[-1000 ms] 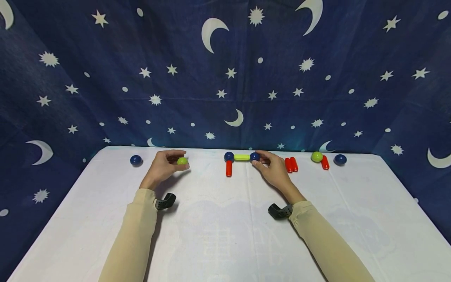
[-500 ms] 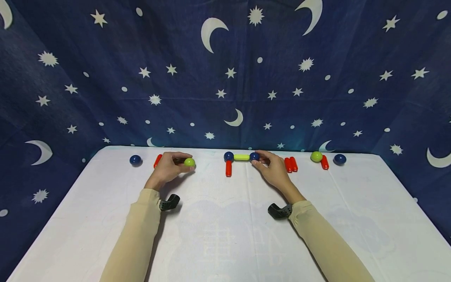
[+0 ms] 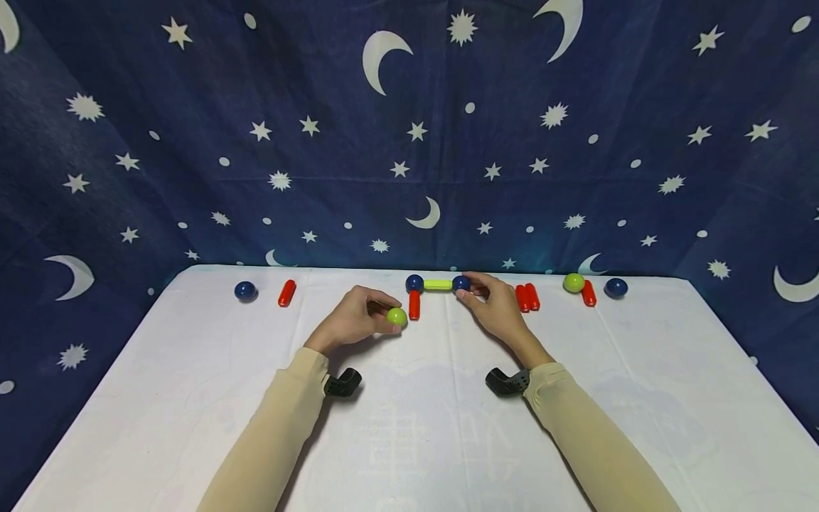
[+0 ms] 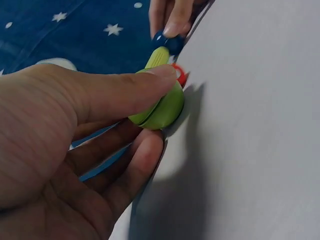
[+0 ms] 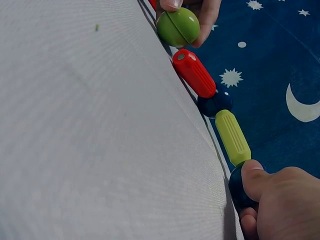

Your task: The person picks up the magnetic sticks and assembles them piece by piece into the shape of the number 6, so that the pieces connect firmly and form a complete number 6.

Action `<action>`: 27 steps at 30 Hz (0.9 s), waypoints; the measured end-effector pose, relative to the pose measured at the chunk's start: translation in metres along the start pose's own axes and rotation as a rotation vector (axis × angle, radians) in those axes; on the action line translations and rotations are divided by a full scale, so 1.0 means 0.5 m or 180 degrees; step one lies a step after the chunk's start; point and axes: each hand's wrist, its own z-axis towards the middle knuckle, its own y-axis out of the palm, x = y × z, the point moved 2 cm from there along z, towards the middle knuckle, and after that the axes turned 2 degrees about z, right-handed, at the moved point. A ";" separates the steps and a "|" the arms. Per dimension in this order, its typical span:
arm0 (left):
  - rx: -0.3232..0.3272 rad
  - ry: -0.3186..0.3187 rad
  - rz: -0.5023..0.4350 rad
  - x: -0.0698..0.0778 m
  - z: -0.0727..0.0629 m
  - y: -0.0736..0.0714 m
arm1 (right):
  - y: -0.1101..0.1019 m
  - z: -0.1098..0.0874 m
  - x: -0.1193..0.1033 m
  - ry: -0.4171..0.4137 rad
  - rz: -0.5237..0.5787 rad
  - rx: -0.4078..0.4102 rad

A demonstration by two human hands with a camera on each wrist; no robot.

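My left hand [image 3: 365,318] pinches a green ball [image 3: 397,317] between thumb and fingers, close to the near end of a red rod [image 3: 414,306]. That rod runs toward me from a dark blue ball [image 3: 414,283]. A yellow-green rod [image 3: 438,285] joins this ball to a second dark blue ball [image 3: 461,284], which my right hand [image 3: 495,306] holds with thumb and fingers. In the right wrist view the red rod [image 5: 194,72] shows a small metal disc at its end, facing the green ball [image 5: 178,27]. From the left wrist, the green ball [image 4: 162,107] partly hides the joined pieces.
On the white table [image 3: 422,441], a blue ball [image 3: 246,291] and a red rod [image 3: 287,293] lie at left. Right of my right hand are two red rods [image 3: 527,298], a green ball [image 3: 574,282], another red rod [image 3: 589,293] and a blue ball [image 3: 616,288]. A starry cloth [image 3: 333,192] hangs behind.
My left hand has carried the green ball rightward and slightly nearer me, up to the red rod's end, uncovering the red rod at left. The right hand stays on its blue ball.
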 end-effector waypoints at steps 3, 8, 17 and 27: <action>-0.0094 0.0085 -0.0048 0.005 0.002 0.012 | 0.000 0.000 0.000 -0.0005 -0.0011 -0.0007; -0.0231 0.0140 -0.0175 0.010 0.003 0.027 | 0.000 0.000 0.001 -0.0027 0.0008 -0.0012; -0.0187 0.0077 -0.0196 0.013 0.006 0.039 | 0.000 0.000 0.000 -0.0003 -0.0012 -0.0026; -0.0116 0.0063 -0.0323 0.009 0.009 0.043 | 0.000 0.001 0.002 -0.0024 -0.0025 -0.0020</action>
